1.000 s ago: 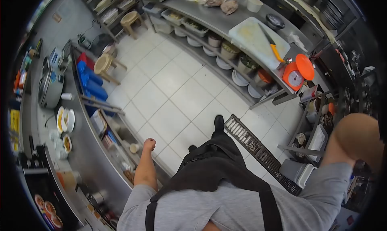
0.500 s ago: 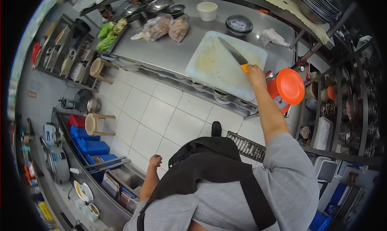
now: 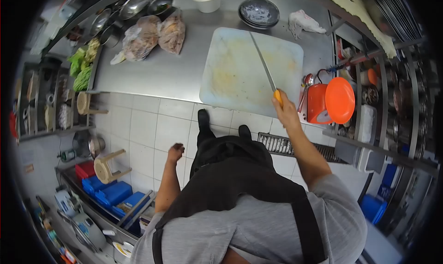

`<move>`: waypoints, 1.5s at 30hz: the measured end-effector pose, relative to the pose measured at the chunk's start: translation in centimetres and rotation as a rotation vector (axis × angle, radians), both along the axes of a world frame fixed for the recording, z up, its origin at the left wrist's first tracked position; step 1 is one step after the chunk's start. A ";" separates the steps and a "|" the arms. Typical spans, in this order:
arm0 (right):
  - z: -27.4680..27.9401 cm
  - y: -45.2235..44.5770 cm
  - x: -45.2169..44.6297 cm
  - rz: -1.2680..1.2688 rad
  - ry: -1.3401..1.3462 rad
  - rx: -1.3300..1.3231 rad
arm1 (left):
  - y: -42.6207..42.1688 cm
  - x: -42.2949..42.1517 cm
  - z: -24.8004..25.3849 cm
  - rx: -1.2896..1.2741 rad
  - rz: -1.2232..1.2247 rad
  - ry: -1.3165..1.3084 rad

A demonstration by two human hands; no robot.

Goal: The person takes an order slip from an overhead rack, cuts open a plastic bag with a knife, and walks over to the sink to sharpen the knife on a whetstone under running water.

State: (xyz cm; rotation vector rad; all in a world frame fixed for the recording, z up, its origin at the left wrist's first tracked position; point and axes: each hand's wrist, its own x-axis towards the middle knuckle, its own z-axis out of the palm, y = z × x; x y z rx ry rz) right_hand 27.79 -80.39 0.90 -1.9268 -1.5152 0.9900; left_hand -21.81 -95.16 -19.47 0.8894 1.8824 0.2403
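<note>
- Gripping the yellow handle of a long knife (image 3: 264, 61), the person's right hand (image 3: 287, 111) has its fingers closed at the near right edge of the white cutting board (image 3: 228, 75); that arm angles forward from the shoulder.
- The blade extends over the board, its tip by the far edge; from here I can't tell whether it touches.
- Well apart from it, the left hand (image 3: 176, 152) hangs low above the tiled floor (image 3: 143, 125), nearest the dark apron (image 3: 235, 185), elbow bent, fingers curled; I can't see whether they are fully closed.
- Beside the board sit a metal spoon (image 3: 308, 81) and an orange dial scale (image 3: 316, 102), its dial markings too small to read.
- Beyond are stacked dark bowls (image 3: 259, 12) and a crumpled white cloth (image 3: 305, 23).
</note>
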 end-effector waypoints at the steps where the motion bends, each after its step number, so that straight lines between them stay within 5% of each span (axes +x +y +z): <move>1: -0.8 -0.8 -0.4 -0.033 -0.014 -0.010 | 2.9 0.3 1.3 0.016 0.075 -0.077; 5: -2.0 -4.3 -3.3 -0.103 -0.220 0.084 | 12.7 -0.7 5.6 -0.143 -0.209 -0.190; 7: 1.1 -5.4 -5.3 -0.456 0.242 -0.127 | 16.8 -2.3 6.4 -0.207 -0.387 -0.245; 11: -2.0 -10.7 -7.5 -0.784 0.295 -0.062 | 22.1 -4.3 5.9 -0.336 -0.430 -0.302; 13: -3.4 -12.3 -9.3 -0.901 0.402 -0.065 | 22.9 -6.5 1.4 -0.388 -0.526 -0.245; 19: -3.2 -10.2 -13.9 -0.565 0.473 -0.253 | 22.0 -7.5 -2.9 -0.357 -0.680 -0.102; 21: -1.9 -8.1 -14.4 -0.402 0.447 -0.334 | 21.4 -8.9 -4.8 -0.106 -1.079 -0.200; 23: -2.7 -7.0 -14.6 -0.224 0.426 -0.393 | 19.7 -5.3 0.4 -0.263 -0.626 -0.126; 25: -3.0 -6.1 -14.2 0.122 0.020 0.166 | 18.4 -4.3 2.0 -0.255 -0.600 -0.149; 27: -1.3 -5.9 -12.7 0.157 0.154 0.014 | 17.0 -3.5 3.1 -0.264 -0.574 -0.095; 30: -1.4 -5.9 -10.1 0.048 0.027 0.241 | 15.2 -4.0 2.8 -0.257 -0.465 -0.142; 31: -1.5 -5.9 -9.4 -0.012 -0.016 0.323 | 14.7 -5.5 1.3 -0.024 -0.724 -0.121; 33: -1.2 -5.7 -8.0 -0.092 -0.067 0.324 | 15.3 -4.2 5.3 -0.145 -0.390 -0.162; 35: -1.4 -5.4 -6.2 -0.029 -0.260 0.121 | 16.5 -6.9 2.6 0.107 -0.565 -0.174; 37: -1.4 -5.1 -5.4 0.004 -0.254 0.151 | 19.0 -4.6 9.4 0.024 -0.165 -0.216; 43: -1.7 -4.7 -7.0 -0.057 -0.187 0.232 | 27.9 -5.0 18.5 0.443 -0.007 -0.239; 45: -1.4 -4.3 -8.4 -0.107 -0.215 -0.113 | 31.6 -4.6 20.5 0.517 -0.103 -0.203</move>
